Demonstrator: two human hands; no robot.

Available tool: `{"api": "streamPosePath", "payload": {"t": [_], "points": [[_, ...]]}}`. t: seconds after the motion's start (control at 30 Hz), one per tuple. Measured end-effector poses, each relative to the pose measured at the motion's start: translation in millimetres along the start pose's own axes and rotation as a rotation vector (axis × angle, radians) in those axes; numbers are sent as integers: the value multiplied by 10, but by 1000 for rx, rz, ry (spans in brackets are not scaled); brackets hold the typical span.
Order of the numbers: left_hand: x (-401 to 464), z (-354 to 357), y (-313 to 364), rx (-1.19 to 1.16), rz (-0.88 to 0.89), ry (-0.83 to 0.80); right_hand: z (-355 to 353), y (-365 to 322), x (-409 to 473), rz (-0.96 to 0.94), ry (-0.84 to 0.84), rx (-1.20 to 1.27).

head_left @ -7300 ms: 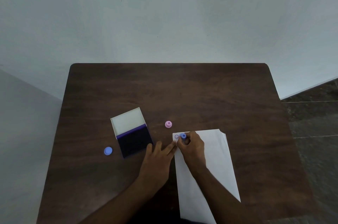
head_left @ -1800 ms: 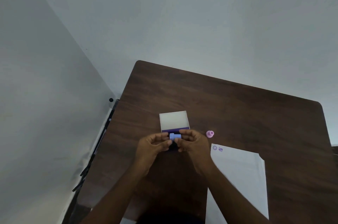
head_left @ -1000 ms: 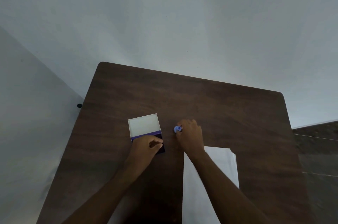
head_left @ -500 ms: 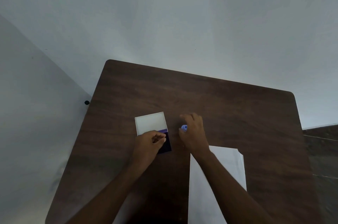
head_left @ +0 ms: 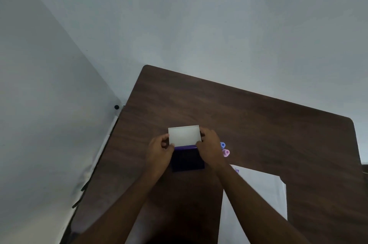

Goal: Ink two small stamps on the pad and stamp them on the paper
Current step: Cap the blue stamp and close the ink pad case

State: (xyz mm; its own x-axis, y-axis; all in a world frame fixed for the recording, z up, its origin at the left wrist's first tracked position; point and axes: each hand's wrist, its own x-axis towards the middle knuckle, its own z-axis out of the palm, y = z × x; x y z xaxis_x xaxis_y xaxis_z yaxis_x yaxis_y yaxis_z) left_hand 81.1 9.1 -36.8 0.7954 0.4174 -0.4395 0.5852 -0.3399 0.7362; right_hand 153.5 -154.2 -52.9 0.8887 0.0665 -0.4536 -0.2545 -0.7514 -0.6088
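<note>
Hands grip the raised lid (head_left: 184,136): left hand (head_left: 160,154) and right hand (head_left: 209,150) pinch its side edges. I judge it folds toward me, onto the pad (head_left: 188,161).

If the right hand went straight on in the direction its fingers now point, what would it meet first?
The right hand points away and leftward, fingers curled on the ink pad's white lid. So it meets that lid at once; beyond lies bare table. The stamps sit to its right, off this line.

Ink pad (head_left: 188,161): on table (head_left: 258,124), left of paper (head_left: 258,194).
Lid (head_left: 184,135): behind pad, between both hands.
Two stamps (head_left: 224,149): right of pad, behind paper.
</note>
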Motion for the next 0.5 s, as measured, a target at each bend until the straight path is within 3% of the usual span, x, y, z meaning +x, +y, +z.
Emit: {"api": "streamPosePath", "payload": {"t": [0.27,0.5], "points": [[8,-34,125,-236,-126,-65,-110,-64,-41,82,63,161],[-192,-231,60,-343,-79,-70,-366,-63,-401,-25,73,317]]}}
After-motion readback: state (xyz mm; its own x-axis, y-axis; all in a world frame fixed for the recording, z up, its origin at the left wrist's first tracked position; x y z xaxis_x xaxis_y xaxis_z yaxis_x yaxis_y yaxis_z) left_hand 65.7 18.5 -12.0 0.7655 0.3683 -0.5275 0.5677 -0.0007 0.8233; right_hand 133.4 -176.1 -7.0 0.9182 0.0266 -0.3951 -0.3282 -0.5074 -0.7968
